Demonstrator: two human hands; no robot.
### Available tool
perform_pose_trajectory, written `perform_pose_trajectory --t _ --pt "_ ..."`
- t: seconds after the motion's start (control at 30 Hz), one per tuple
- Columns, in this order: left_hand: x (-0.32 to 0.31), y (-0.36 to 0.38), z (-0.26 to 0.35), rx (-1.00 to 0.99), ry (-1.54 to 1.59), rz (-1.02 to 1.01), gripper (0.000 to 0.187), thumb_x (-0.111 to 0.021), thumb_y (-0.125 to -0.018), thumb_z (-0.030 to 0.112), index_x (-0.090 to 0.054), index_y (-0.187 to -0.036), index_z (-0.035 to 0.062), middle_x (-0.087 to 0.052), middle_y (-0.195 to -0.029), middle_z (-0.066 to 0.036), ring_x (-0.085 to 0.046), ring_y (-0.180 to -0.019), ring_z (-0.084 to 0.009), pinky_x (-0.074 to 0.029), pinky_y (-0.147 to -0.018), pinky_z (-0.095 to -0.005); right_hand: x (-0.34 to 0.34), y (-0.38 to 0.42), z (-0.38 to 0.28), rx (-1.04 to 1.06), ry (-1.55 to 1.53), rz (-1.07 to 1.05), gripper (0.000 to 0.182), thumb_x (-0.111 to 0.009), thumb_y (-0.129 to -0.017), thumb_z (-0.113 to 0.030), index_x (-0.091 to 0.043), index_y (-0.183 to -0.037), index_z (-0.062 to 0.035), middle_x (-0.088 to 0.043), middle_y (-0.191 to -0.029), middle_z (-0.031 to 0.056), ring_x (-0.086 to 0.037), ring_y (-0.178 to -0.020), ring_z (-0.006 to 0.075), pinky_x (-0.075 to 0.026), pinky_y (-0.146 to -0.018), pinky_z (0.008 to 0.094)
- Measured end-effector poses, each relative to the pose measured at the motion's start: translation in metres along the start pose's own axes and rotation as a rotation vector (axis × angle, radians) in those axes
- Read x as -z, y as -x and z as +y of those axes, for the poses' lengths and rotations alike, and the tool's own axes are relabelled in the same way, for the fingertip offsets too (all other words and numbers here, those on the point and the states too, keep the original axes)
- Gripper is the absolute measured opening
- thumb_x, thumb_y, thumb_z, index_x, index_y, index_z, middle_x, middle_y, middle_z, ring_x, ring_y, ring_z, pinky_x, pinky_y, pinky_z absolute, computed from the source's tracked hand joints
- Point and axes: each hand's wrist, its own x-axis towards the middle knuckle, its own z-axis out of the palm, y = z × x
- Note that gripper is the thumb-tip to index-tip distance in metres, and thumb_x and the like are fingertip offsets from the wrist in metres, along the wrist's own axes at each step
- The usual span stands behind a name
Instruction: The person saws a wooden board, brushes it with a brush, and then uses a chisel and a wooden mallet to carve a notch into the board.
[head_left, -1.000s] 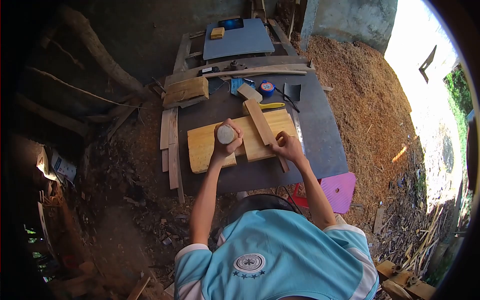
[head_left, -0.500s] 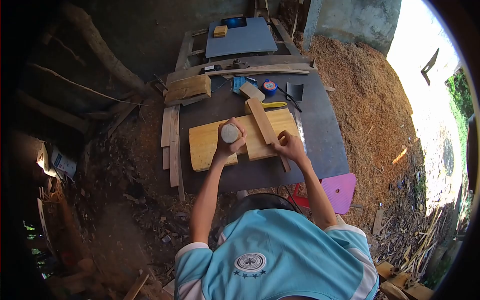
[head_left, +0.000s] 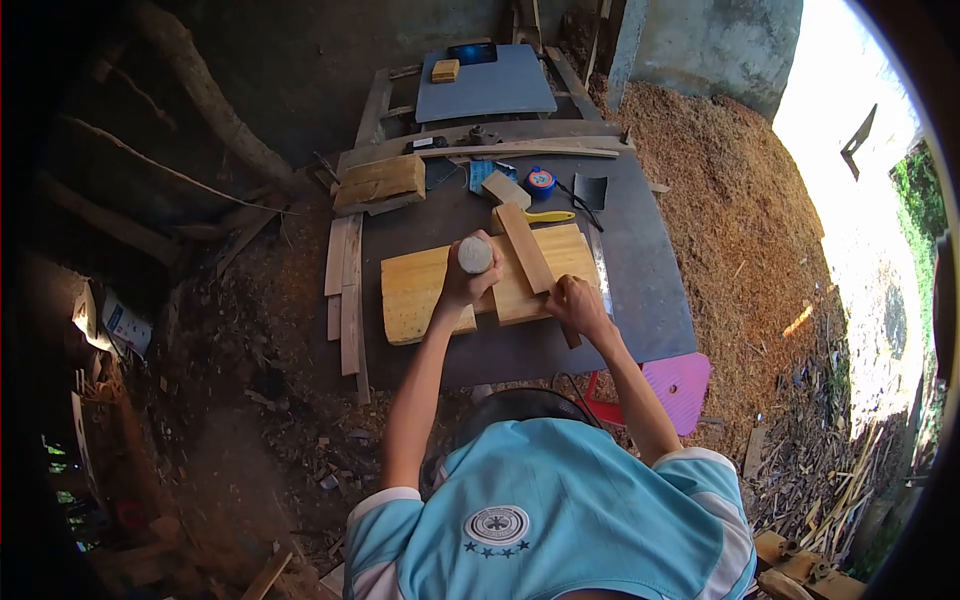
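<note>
My left hand (head_left: 470,283) is wrapped round a pale cylinder with a flat round end (head_left: 475,254), held upright over a yellowish board (head_left: 415,290). Its lower part is hidden by the fist, and its kind I cannot tell. My right hand (head_left: 582,304) is closed at the near part of a narrow wooden strip (head_left: 525,250), fingers curled over its right edge. The strip lies slantwise across a second yellowish board (head_left: 575,255), its near end past the board's front edge. A yellow handle (head_left: 549,216) shows just behind the strip.
Around the dark worktable (head_left: 650,290) lie a wood block (head_left: 505,190), a blue tape measure (head_left: 541,181), a black tray-like piece (head_left: 591,192), a thick wood chunk (head_left: 380,184) and long slats (head_left: 350,290). Sawdust (head_left: 730,210) is heaped to the right, beside a pink stool (head_left: 677,390).
My left hand has shifted slightly right with the cylinder, its round end nearer the strip. My right hand has turned further over, knuckles up, at the strip. The boards stay in place.
</note>
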Motion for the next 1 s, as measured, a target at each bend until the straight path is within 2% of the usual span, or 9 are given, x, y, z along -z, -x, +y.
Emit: perform_pose_trajectory --t 0.13,0.23,0.33,0.43,0.5,0.67,0.8,0.83,1.0 --pt "0.0 -0.009 0.006 0.014 -0.001 0.01 0.01 -0.057 -0.06 0.002 -0.048 -0.063 0.0052 -0.051 -0.059 0.001 -0.049 -0.055 -0.0071 -0.039 -0.052 -0.023 0.01 -0.007 0.003 -0.041 -0.065 -0.083 0.043 -0.062 -0.07 -0.03 -0.056 -0.09 0.0082 -0.061 -0.077 0.0215 -0.062 -0.071 0.032 -0.049 -0.063 0.0388" --pt "0.0 -0.016 0.009 0.011 -0.025 0.021 0.009 -0.059 -0.06 0.004 -0.05 -0.061 0.0052 -0.053 -0.06 0.001 -0.05 -0.057 -0.0072 -0.04 -0.053 -0.0233 0.031 -0.013 -0.003 -0.493 -0.621 -0.22 0.045 -0.062 -0.072 -0.029 -0.054 -0.098 0.0064 -0.062 -0.082 0.0154 -0.061 -0.071 0.0244 -0.047 -0.062 0.0358" --pt "0.002 -0.02 0.007 0.044 -0.001 0.022 0.01 -0.059 -0.061 0.004 -0.05 -0.061 0.0052 -0.053 -0.059 0.001 -0.05 -0.057 -0.0071 -0.04 -0.053 -0.0237 0.073 -0.019 -0.029 -0.519 -0.68 -0.43 0.046 -0.06 -0.074 -0.028 -0.052 -0.106 0.0045 -0.06 -0.088 0.0108 -0.058 -0.075 0.0165 -0.046 -0.066 0.0293" --pt "0.004 -0.021 0.007 -0.006 -0.038 0.04 0.01 -0.061 -0.063 0.005 -0.05 -0.063 0.0043 -0.053 -0.059 0.001 -0.051 -0.057 -0.0075 -0.04 -0.053 -0.024 0.119 -0.007 -0.078 -0.238 -0.542 -0.267 0.042 -0.059 -0.077 -0.019 -0.049 -0.111 0.0037 -0.058 -0.088 0.0098 -0.058 -0.076 0.0164 -0.047 -0.066 0.028" --pt "0.005 -0.022 0.006 -0.008 -0.084 0.042 0.012 -0.062 -0.063 0.006 -0.05 -0.065 0.0049 -0.053 -0.061 0.001 -0.051 -0.058 -0.0078 -0.04 -0.054 -0.024 0.144 0.001 -0.11 -0.037 -0.77 -0.074 0.043 -0.058 -0.079 -0.009 -0.043 -0.118 0.0027 -0.057 -0.086 0.0093 -0.059 -0.069 0.0157 -0.049 -0.061 0.0271" --pt "0.006 -0.023 0.006 0.032 -0.104 0.029 0.013 -0.062 -0.063 0.007 -0.051 -0.069 0.0063 -0.054 -0.064 0.0 -0.052 -0.061 -0.0083 -0.041 -0.057 -0.0243 0.198 0.02 -0.17 0.199 -0.729 0.026 0.059 -0.055 -0.081 -0.005 -0.022 -0.13 -0.0029 -0.055 -0.086 0.0095 -0.058 -0.055 0.0121 -0.047 -0.044 0.0245" --pt "0.004 -0.025 0.0 0.041 -0.074 0.041 0.012 -0.063 -0.063 0.006 -0.052 -0.069 0.0057 -0.054 -0.064 0.001 -0.051 -0.061 -0.0072 -0.041 -0.056 -0.024 0.177 0.02 -0.163 0.104 -0.305 -0.186 0.063 -0.055 -0.079 -0.005 -0.019 -0.129 -0.0032 -0.058 -0.071 0.0192 -0.061 -0.058 0.0327 -0.046 -0.047 0.0409" --pt "0.003 -0.023 0.001 0.039 -0.061 0.056 0.012 -0.063 -0.063 0.006 -0.053 -0.068 0.0056 -0.054 -0.062 0.001 -0.051 -0.059 -0.0065 -0.041 -0.055 -0.0239 0.168 0.019 -0.15 0.15 -0.042 -0.298 0.063 -0.055 -0.076 -0.005 -0.02 -0.129 -0.0024 -0.056 -0.063 0.0228 -0.058 -0.063 0.0412 -0.045 -0.055 0.0467" --pt "0.005 -0.025 -0.001 0.011 -0.083 0.027 0.01 -0.062 -0.064 0.004 -0.053 -0.068 0.0051 -0.053 -0.06 0.002 -0.05 -0.057 -0.0054 -0.04 -0.053 -0.0233 0.209 0.03 -0.177 0.168 -0.046 -0.093 0.06 -0.057 -0.073 -0.004 -0.029 -0.126 0.0023 -0.056 -0.061 0.0186 -0.06 -0.062 0.0358 -0.046 -0.058 0.0411"
